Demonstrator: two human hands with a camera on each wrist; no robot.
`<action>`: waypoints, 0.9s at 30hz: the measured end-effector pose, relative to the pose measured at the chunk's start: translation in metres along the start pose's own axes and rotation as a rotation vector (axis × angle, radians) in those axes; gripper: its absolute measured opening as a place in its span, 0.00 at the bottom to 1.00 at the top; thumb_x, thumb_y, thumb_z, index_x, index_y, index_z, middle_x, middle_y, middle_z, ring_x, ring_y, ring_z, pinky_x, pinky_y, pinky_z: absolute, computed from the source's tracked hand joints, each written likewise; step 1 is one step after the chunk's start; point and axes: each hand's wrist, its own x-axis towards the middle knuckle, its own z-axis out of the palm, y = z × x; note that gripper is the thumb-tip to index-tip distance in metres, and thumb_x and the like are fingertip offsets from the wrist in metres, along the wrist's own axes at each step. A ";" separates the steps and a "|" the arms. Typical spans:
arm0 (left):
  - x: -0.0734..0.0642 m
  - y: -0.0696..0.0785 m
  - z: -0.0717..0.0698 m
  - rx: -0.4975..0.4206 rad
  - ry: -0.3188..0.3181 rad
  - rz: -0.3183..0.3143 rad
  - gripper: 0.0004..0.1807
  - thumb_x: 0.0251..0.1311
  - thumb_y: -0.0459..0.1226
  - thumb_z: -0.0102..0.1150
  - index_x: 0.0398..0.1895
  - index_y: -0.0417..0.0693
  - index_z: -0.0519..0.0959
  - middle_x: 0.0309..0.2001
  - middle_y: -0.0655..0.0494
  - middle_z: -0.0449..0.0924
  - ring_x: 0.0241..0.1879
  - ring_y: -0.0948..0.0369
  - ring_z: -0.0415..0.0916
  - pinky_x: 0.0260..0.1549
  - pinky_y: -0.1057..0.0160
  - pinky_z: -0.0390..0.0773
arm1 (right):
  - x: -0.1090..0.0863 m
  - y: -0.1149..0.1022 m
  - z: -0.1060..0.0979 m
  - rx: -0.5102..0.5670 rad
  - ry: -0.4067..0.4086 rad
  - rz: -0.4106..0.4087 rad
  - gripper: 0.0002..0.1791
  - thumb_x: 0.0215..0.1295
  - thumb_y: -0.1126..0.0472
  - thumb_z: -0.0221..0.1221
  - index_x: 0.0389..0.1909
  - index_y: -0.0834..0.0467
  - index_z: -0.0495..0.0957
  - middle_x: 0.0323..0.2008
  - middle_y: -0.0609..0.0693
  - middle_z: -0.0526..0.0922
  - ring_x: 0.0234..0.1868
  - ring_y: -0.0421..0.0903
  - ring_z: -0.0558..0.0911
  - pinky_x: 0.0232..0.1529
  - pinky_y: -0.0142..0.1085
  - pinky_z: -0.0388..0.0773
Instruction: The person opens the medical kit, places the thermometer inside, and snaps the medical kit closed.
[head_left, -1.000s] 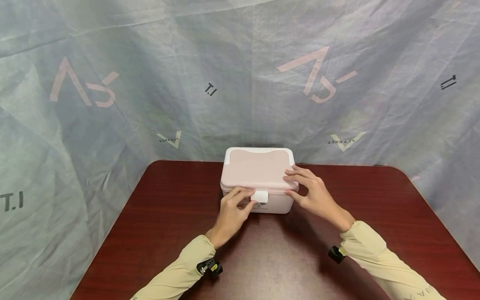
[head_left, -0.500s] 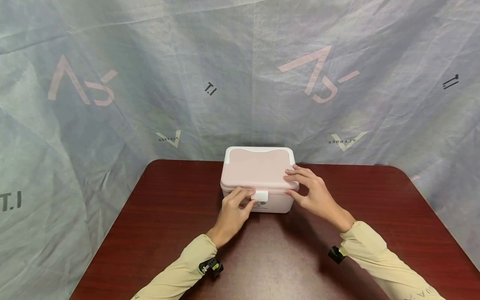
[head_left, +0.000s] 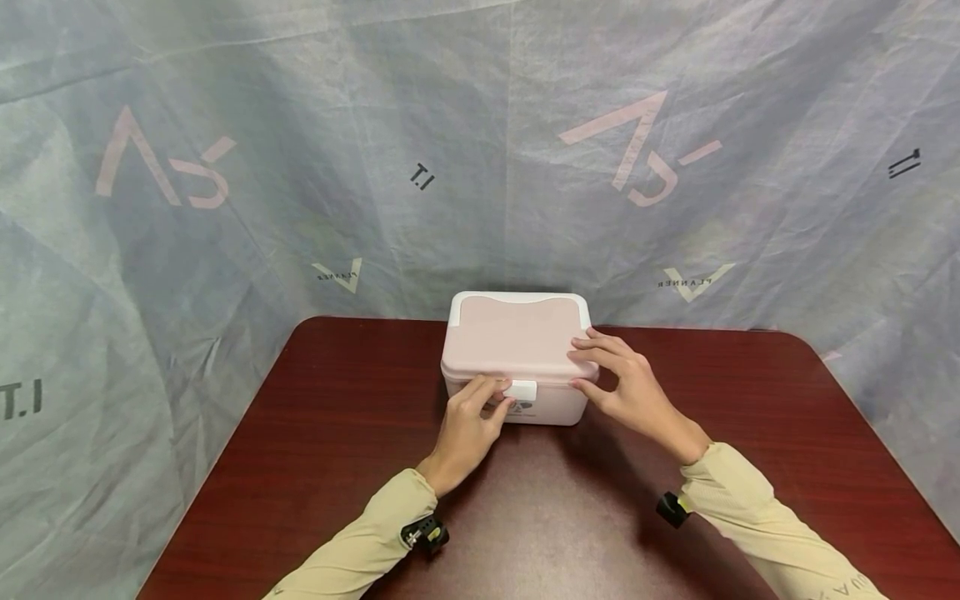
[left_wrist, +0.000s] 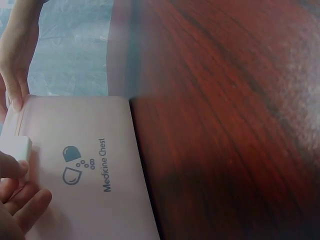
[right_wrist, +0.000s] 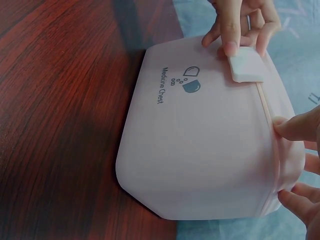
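Observation:
A pale pink medicine chest with a white-edged lid sits at the far middle of the table. The lid is down, and a thin gap runs along the seam in the right wrist view. My left hand pinches the left side of the white front latch, thumb and fingertips at its edge. At the front right corner, my right hand grips the lid, thumb on the front rim and fingers spread over the top and side. The chest's printed label reads "Medicine Chest". Its inside is hidden.
The dark red wooden table has rounded far corners. Behind it and at both sides hangs a grey printed cloth, close to the chest's back. A black wrist camera is strapped to the left sleeve, another to the right.
Both hands keep their places on the chest. The left wrist has shifted very slightly to the right, and the view has tilted a little. The lid stays down.

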 end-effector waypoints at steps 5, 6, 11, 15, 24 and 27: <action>0.000 -0.001 0.001 -0.002 0.026 0.013 0.12 0.49 0.25 0.67 0.38 0.43 0.82 0.32 0.55 0.78 0.31 0.64 0.76 0.32 0.73 0.76 | 0.001 -0.001 0.000 0.009 -0.002 0.001 0.23 0.43 0.67 0.73 0.44 0.63 0.83 0.49 0.57 0.81 0.58 0.61 0.73 0.63 0.34 0.64; 0.000 0.000 0.001 -0.004 0.030 0.013 0.12 0.49 0.24 0.67 0.38 0.43 0.82 0.32 0.55 0.78 0.31 0.64 0.76 0.32 0.73 0.76 | 0.001 -0.002 0.000 0.010 -0.002 0.001 0.22 0.43 0.67 0.73 0.44 0.63 0.83 0.49 0.57 0.81 0.58 0.61 0.73 0.63 0.34 0.64; -0.001 -0.001 0.001 -0.020 0.040 0.021 0.13 0.49 0.23 0.66 0.38 0.42 0.82 0.33 0.55 0.79 0.31 0.62 0.76 0.31 0.71 0.77 | 0.001 -0.001 0.001 0.009 0.000 -0.001 0.22 0.43 0.68 0.73 0.44 0.62 0.83 0.49 0.57 0.81 0.58 0.62 0.73 0.63 0.34 0.64; -0.002 -0.002 0.001 -0.026 0.034 0.016 0.14 0.49 0.23 0.66 0.40 0.42 0.82 0.33 0.54 0.79 0.31 0.62 0.76 0.31 0.70 0.77 | 0.001 0.000 0.001 0.015 -0.001 0.003 0.23 0.43 0.68 0.73 0.44 0.62 0.83 0.49 0.57 0.81 0.58 0.62 0.73 0.63 0.35 0.64; -0.005 -0.001 -0.004 -0.005 -0.019 0.002 0.18 0.52 0.25 0.63 0.48 0.42 0.82 0.40 0.55 0.78 0.39 0.64 0.77 0.40 0.71 0.77 | -0.003 0.002 0.002 0.046 -0.004 0.048 0.22 0.45 0.68 0.72 0.45 0.61 0.83 0.51 0.56 0.80 0.60 0.61 0.71 0.63 0.31 0.62; -0.006 -0.001 -0.007 -0.003 -0.045 -0.007 0.19 0.52 0.25 0.62 0.50 0.44 0.81 0.42 0.55 0.78 0.41 0.63 0.77 0.41 0.70 0.77 | -0.005 0.002 0.002 0.066 -0.012 0.055 0.22 0.46 0.69 0.72 0.46 0.61 0.82 0.52 0.56 0.79 0.61 0.61 0.70 0.64 0.29 0.61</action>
